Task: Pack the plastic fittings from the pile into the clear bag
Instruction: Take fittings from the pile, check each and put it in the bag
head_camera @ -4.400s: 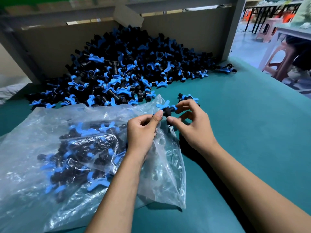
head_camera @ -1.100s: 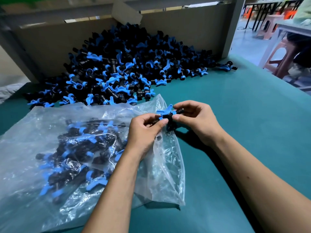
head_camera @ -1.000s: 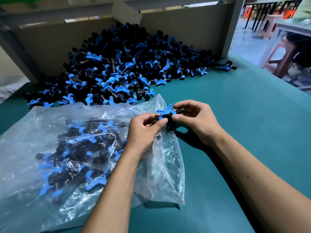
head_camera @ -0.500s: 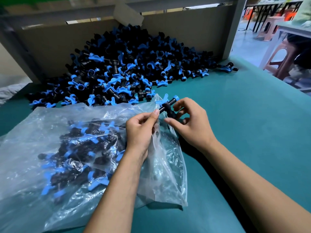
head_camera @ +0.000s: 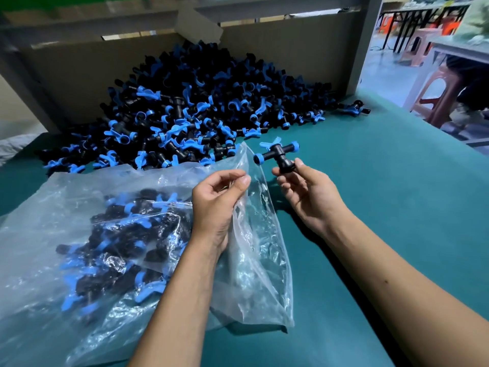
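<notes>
Now fitting [head_camera: 277, 154] between right fingers [head_camera: 298, 165].

The setting was a factory packing station. A bulk pile of identical black-and-blue plastic fittings [head_camera: 195, 112] lay against a cardboard backboard [head_camera: 285, 51] on a green work table [head_camera: 383, 186]. Plastic stools [head_camera: 439, 99] and metal-framed tables [head_camera: 412, 19] stood far right.

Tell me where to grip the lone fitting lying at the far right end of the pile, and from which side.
Judging from the head view, take the stray fitting by its black body, coming from above and from the near right, where the green table is bare. It lies flat, apart from the pile, with blue wings sticking sideways, so the body gives the fingers the firmer hold.
</notes>
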`<state>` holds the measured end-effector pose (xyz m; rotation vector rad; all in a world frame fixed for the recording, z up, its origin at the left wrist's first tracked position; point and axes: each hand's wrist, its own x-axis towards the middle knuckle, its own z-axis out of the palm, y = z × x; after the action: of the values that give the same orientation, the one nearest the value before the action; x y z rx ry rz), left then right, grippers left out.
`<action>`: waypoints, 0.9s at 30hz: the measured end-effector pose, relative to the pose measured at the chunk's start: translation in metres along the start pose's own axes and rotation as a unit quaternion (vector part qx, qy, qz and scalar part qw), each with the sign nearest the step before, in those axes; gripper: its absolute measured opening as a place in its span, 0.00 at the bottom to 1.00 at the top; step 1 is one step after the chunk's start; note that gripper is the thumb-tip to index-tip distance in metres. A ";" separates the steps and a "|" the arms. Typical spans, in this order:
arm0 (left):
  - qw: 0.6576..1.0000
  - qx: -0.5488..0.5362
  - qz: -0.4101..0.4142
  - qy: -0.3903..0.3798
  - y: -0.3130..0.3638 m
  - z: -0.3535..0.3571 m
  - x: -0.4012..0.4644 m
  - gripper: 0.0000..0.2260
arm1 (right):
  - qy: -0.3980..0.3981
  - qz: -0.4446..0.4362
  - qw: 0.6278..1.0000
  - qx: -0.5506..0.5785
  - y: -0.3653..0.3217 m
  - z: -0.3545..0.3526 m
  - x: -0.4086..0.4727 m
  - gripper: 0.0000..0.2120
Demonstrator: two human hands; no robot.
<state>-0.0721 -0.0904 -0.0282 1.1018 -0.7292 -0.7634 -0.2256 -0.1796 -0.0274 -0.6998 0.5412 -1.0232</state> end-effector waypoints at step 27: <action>0.939 0.171 0.299 -0.003 0.039 0.023 -0.020 0.13 | -0.236 -0.117 0.920 -0.291 0.027 0.048 -0.013 0.10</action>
<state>-0.0953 -0.0746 0.0128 1.0986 -1.1606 -0.1188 -0.1819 -0.1458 -0.0149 -1.5274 0.3352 -0.8642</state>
